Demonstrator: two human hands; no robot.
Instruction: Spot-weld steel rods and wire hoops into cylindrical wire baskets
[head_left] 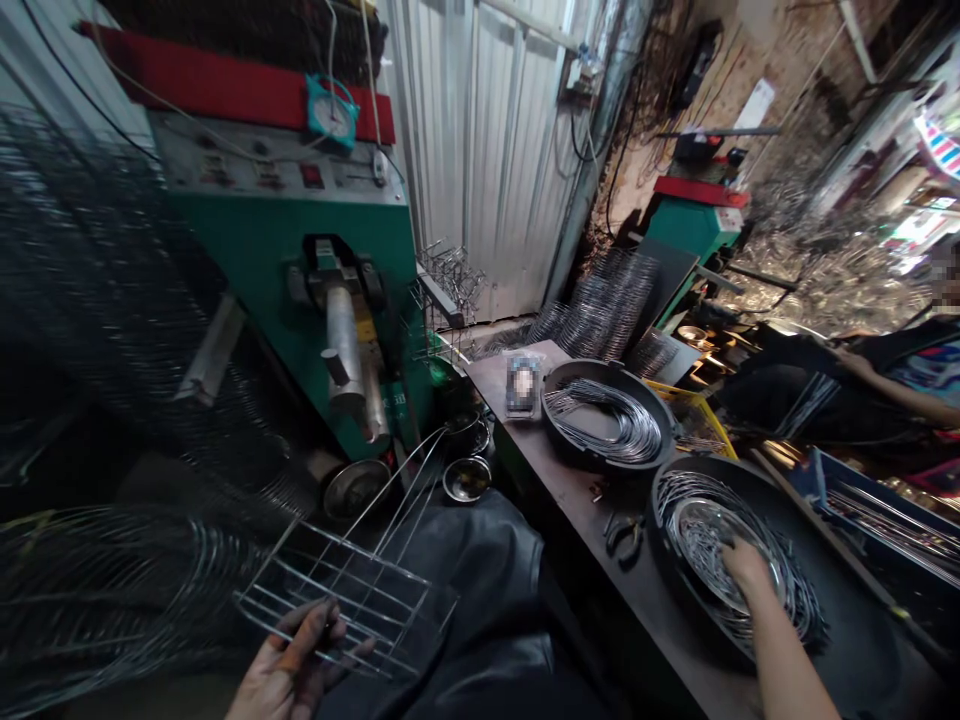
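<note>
My left hand (300, 655) is closed on a metal wire rack (352, 590), thumb on top, and holds it tilted above my dark-covered lap. Two long wires of the rack reach up toward the green machine. On the right, my right hand (746, 572) dips into a round metal bowl (697, 515) full of small wire pieces. Its fingers are bunched together at the pieces; what they pinch, if anything, is too small to make out. The bowl sits among bent wires in a large black pan (664, 580). Pliers (624, 538) lie beside that pan.
A green machine (277, 250) with a protruding metal arm stands ahead. Another black pan (559, 450) holds looped wires on the bench (555, 490), near a phone (523, 385). Wire stacks (112, 350) crowd the left. Another person (900, 390) sits at the far right.
</note>
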